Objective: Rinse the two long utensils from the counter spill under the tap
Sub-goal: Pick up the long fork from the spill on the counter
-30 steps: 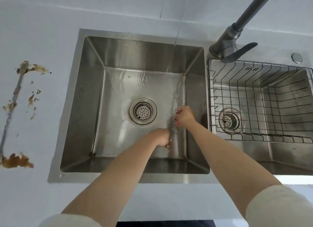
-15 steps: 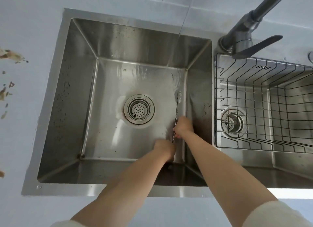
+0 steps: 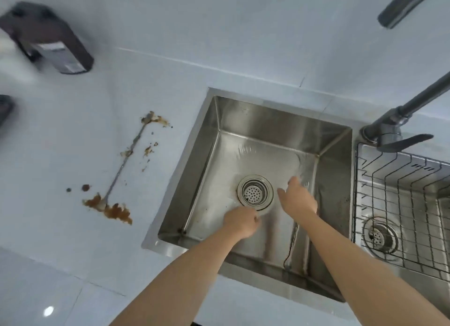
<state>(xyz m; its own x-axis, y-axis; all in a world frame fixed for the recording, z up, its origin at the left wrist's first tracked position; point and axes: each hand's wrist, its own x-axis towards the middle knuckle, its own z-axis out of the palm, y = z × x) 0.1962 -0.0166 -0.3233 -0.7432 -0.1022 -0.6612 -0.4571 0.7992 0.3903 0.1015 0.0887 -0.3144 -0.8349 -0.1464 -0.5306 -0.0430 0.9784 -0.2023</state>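
Observation:
One long metal utensil lies on the floor of the left sink, along its right wall, its tip showing just past my right hand. That hand hovers above it with spread fingers and holds nothing. My left hand is curled into a fist near the drain, with nothing visible in it. The second long utensil lies on the white counter, smeared with brown sauce at both ends. Water ripples over the sink floor.
The tap base and lever stand between the two sinks, and the spout reaches overhead. A wire basket fills the right sink. A dark container stands at the far left. Brown spill patches dot the counter.
My right hand has let go of the utensil, which now lies on the sink floor. My left hand has come off it and moved left. The view has swung left to the counter spill.

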